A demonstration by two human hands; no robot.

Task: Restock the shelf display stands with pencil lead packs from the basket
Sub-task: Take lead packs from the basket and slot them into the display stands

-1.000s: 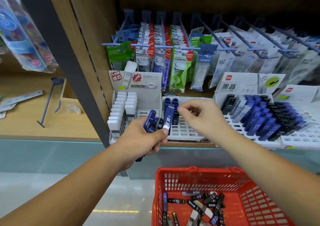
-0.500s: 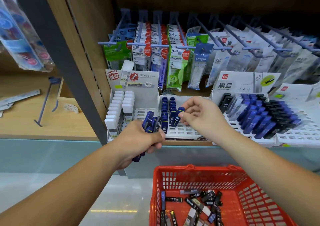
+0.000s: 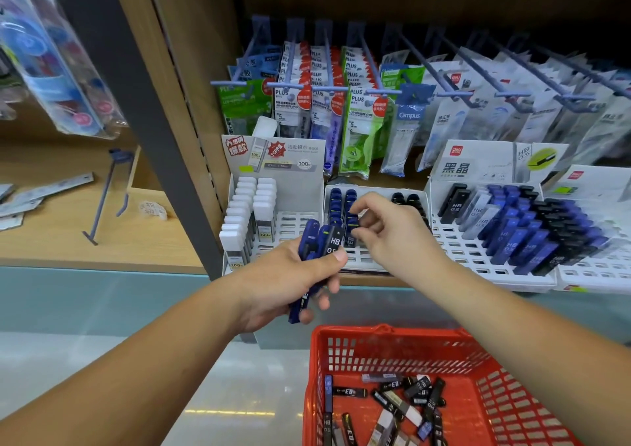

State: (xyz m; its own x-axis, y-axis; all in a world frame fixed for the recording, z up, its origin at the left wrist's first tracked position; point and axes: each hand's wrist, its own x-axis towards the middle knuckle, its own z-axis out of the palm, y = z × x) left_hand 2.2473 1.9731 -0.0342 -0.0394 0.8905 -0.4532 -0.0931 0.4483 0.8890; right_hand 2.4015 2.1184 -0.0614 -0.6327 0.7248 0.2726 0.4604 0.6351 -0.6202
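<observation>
My left hand (image 3: 286, 285) grips a bundle of blue and black pencil lead packs (image 3: 319, 244) upright, in front of the shelf edge. My right hand (image 3: 389, 237) reaches into the middle white display stand (image 3: 362, 258). Its fingertips pinch the top of a blue lead pack (image 3: 351, 223) standing in the second row there. Two short rows of blue packs fill the stand's back left, with a few black ones (image 3: 406, 200) at its back right. Below, the red basket (image 3: 392, 343) holds several loose lead packs (image 3: 409, 398).
A left stand holds white-capped packs (image 3: 246, 217). A right stand (image 3: 478, 261) is crowded with blue and black packs. Correction tape packs (image 3: 358, 111) hang on hooks above. A grey shelf upright (image 3: 143, 121) stands left, with a loose hook (image 3: 102, 203) beyond it.
My right hand took a blue pack from the left hand's bundle, carried it into the middle stand and lowered it into the second row. The left hand stayed in place.
</observation>
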